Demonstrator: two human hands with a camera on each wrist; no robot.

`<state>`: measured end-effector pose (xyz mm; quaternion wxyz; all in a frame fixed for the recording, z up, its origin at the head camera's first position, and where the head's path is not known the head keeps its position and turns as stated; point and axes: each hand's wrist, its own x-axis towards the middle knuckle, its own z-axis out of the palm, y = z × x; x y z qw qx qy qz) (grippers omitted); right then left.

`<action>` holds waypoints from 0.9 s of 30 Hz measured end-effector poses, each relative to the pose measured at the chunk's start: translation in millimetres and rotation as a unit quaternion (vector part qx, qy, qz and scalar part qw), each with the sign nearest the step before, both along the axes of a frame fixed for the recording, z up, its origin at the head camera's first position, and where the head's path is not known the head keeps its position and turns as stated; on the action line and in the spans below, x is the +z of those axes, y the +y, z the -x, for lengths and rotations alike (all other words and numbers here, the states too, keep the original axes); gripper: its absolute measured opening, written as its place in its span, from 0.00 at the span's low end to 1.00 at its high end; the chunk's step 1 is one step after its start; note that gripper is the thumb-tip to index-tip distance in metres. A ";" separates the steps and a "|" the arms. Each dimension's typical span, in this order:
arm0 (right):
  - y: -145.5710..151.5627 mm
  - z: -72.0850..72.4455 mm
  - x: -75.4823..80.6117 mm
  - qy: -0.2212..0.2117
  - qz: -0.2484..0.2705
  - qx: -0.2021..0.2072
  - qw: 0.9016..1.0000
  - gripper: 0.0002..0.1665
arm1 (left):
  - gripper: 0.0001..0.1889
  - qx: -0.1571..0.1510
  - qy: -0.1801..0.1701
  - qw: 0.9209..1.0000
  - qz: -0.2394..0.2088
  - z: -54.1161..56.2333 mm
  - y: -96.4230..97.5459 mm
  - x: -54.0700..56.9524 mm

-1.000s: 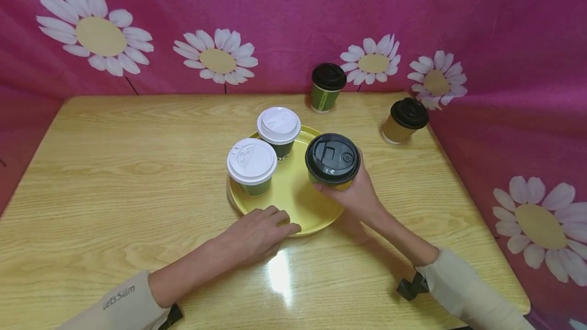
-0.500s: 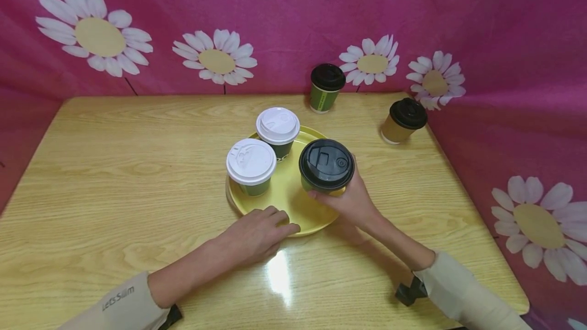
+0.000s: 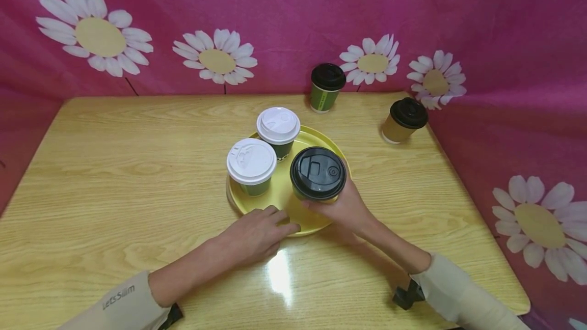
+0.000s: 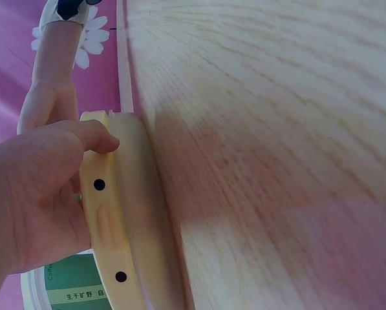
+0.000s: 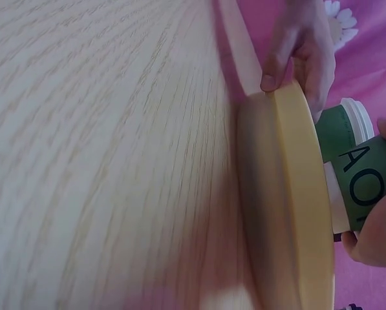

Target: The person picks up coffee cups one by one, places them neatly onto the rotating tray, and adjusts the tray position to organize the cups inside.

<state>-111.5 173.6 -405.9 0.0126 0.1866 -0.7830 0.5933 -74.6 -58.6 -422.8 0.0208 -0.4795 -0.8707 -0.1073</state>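
Observation:
My right hand grips a green paper coffee cup by its side. Its black lid faces up over the right part of a round yellow tray. Whether its base touches the tray floor is hidden. My left hand holds the tray's near rim, thumb outside on the wall and fingers over the inner side. Two coffee cups with white lids stand upright on the tray: a green one at the left and a dark one behind it.
Beyond the tray, a green cup with a black lid stands by the back edge of the wooden table. A brown cup with a black lid is near the right edge. Pink flowered cloth hangs behind and at the sides.
My right hand has carried the black-lidded cup left and toward me over the tray. The left hand, the tray and the other cups have stayed put.

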 end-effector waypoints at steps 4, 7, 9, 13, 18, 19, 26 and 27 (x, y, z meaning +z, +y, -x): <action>-2.0 -2.1 0.2 0.001 -0.003 0.005 1.000 0.57 | 0.18 0.001 0.004 1.000 -0.002 0.1 0.2 -0.2; -3.3 -2.2 -0.1 0.000 0.001 0.014 1.000 0.56 | 0.17 0.001 0.003 1.000 -0.004 0.1 0.3 0.3; -4.2 -2.3 -0.6 -0.002 0.001 0.019 1.000 0.57 | 0.17 0.001 0.003 1.000 -0.006 -0.1 0.2 1.1; -6.5 -2.7 -2.0 -0.011 0.006 0.026 1.000 0.56 | 0.17 -0.002 0.006 1.000 -0.011 -0.4 -0.5 1.3; -10.2 -2.5 -2.8 -0.031 0.027 0.038 0.998 0.57 | 0.17 -0.006 0.017 1.000 -0.023 0.1 -0.3 -1.2; -11.1 -2.5 -3.0 -0.038 0.033 0.041 0.998 0.57 | 0.17 -0.006 0.021 0.999 -0.026 0.1 -0.3 -1.7; -14.4 -2.5 -5.7 -0.060 0.039 0.052 0.996 0.57 | 0.16 -0.004 0.030 0.999 -0.036 -0.3 -0.4 -3.0; -14.7 -2.5 -5.7 -0.060 0.034 0.051 0.996 0.58 | 0.16 -0.004 0.029 0.999 -0.037 -0.4 -0.4 -2.9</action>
